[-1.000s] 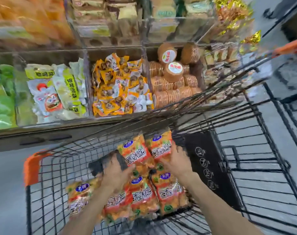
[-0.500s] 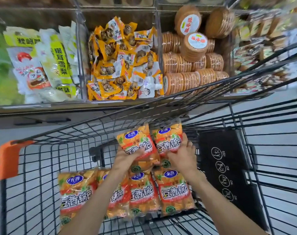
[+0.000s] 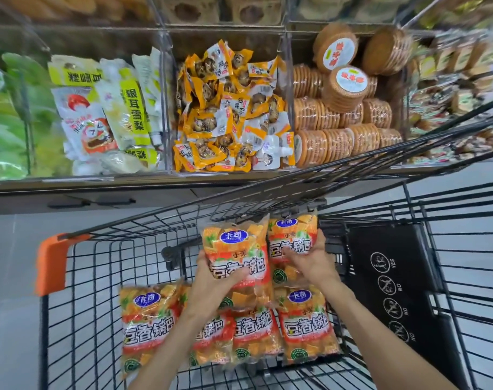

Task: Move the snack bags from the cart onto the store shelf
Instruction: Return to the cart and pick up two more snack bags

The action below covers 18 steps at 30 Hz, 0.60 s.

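Orange-and-red snack bags with blue oval logos fill the black wire cart (image 3: 79,277). My left hand (image 3: 211,285) grips one bag (image 3: 235,257) from its left side and lifts it above the pile. My right hand (image 3: 310,263) grips a second bag (image 3: 291,243) beside it, fingers curled over its front. Several more bags lie flat on the cart floor, one at the left (image 3: 148,325) and one at the right (image 3: 307,327). The store shelf (image 3: 85,184) runs across the view just beyond the cart.
Clear dividers split the shelf into bins: white and yellow pouches (image 3: 104,114), small orange packets (image 3: 228,114), round biscuit stacks (image 3: 344,108). An orange bumper (image 3: 54,263) caps the cart's left corner. A black child-seat flap (image 3: 391,280) stands at right. Grey floor lies left.
Both hands have closed on two bags and raised them off the pile toward the shelf. The view has tilted down and closer to the shelf bins.
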Each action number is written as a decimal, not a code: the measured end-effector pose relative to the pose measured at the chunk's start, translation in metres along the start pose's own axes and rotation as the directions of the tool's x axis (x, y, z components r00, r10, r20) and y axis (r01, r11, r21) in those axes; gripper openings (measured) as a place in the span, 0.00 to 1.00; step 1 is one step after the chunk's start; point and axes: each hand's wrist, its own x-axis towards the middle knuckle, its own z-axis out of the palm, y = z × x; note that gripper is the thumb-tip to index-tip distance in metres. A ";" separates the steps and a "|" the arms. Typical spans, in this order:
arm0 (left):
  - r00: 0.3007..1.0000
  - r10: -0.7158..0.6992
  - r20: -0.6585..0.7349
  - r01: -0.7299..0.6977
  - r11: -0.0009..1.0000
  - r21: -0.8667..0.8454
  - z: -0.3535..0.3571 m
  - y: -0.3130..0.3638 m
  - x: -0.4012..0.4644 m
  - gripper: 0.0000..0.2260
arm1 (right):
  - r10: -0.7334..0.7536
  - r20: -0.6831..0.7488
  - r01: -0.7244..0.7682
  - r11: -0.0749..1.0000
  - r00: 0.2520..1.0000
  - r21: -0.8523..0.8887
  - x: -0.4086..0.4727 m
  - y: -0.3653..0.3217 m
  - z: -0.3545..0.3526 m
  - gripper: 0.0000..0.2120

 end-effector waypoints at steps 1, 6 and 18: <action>1.000 -0.003 -0.005 0.003 1.000 0.000 -0.005 -0.005 0.000 0.57 | -0.012 0.006 0.012 1.000 1.000 -0.001 -0.002 -0.002 -0.001 0.67; 0.997 0.058 0.043 -0.060 0.998 0.030 -0.023 -0.007 -0.015 0.58 | -0.056 0.016 0.054 0.996 0.998 0.076 -0.082 -0.066 -0.022 0.46; 0.995 0.043 -0.092 -0.042 0.999 0.008 -0.063 0.017 -0.104 0.64 | -0.289 0.009 0.287 0.954 0.957 0.085 -0.190 -0.096 -0.076 0.38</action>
